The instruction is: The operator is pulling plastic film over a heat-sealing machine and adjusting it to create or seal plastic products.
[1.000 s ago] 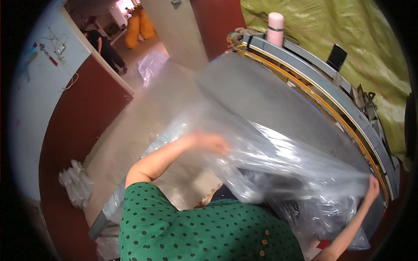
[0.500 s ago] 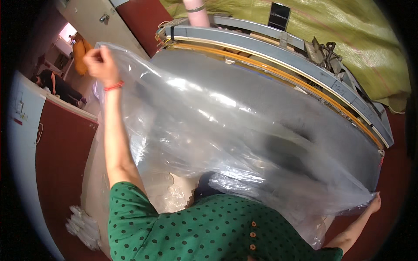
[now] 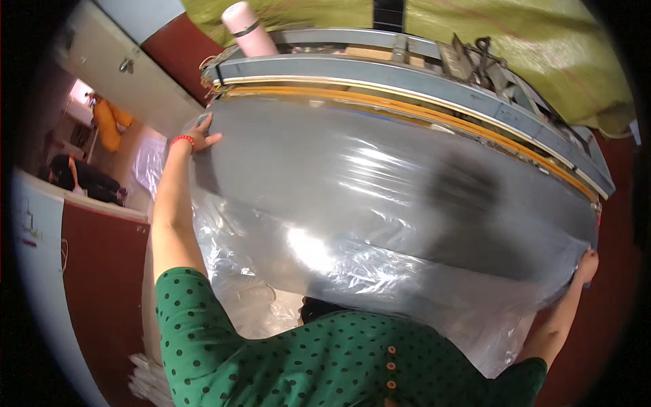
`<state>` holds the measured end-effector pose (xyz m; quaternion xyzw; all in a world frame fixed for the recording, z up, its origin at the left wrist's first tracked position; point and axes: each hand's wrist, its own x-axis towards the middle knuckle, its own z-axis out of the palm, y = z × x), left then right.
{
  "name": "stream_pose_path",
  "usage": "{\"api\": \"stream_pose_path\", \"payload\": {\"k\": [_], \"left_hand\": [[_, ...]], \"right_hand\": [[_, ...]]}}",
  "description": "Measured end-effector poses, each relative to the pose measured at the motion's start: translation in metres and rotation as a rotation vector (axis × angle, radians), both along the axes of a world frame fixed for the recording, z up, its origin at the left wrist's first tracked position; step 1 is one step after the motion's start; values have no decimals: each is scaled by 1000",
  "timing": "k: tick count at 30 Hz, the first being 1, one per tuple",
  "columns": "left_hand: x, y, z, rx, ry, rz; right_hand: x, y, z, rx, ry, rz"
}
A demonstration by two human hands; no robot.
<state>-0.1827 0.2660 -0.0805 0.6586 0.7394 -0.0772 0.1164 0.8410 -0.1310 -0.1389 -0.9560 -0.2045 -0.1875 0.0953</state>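
Observation:
A wide sheet of clear plastic film lies over the grey work surface, its near part hanging in shiny creases towards my body. My left hand rests at the far left corner of that surface, thumb and fingers apart, touching the film. Over at the right end, my right hand is closed round the film's edge beside the surface's corner. Beyond both hands runs a long blue-grey metal bar with an orange strip along its near side.
A pink roll leans behind the bar, and metal tools lie at its right. Yellow-green woven sheeting covers the back. To the left, a door stands beside a doorway, where another person bends over. Bundled plastic lies lower left.
My left hand has come down from holding the film up, its fingers now spread on the surface's left corner. The film lies flatter. My right hand appears slightly higher, still holding the edge.

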Motion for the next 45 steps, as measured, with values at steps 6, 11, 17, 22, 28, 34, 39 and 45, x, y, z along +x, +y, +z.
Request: {"api": "stream_pose_path", "payload": {"k": [6,11,17,22,28,34,39,45], "left_hand": [[172,32,44,131,365,-398],[418,-96,44,-222,-824,-772],[646,-236,16,-542,-1018,-1068],[733,-280,7,-134,-705,-1205],[721,-267,8,-998,-1525,-492],[571,-260,35,-1111,-1765,-758],[424,-175,24,-574,-1889,-236],[324,-121,-11,491,-1103,-345]], "right_hand": [[-65,22,33,3,33,-25],[-63,40,30,5,45,-147],[-61,19,15,155,-27,-125],[-54,17,24,160,42,-151],[-59,28,24,146,19,-129],[-54,15,26,135,42,-107],[-66,20,31,88,89,-153],[-58,21,29,94,28,-140]]}}
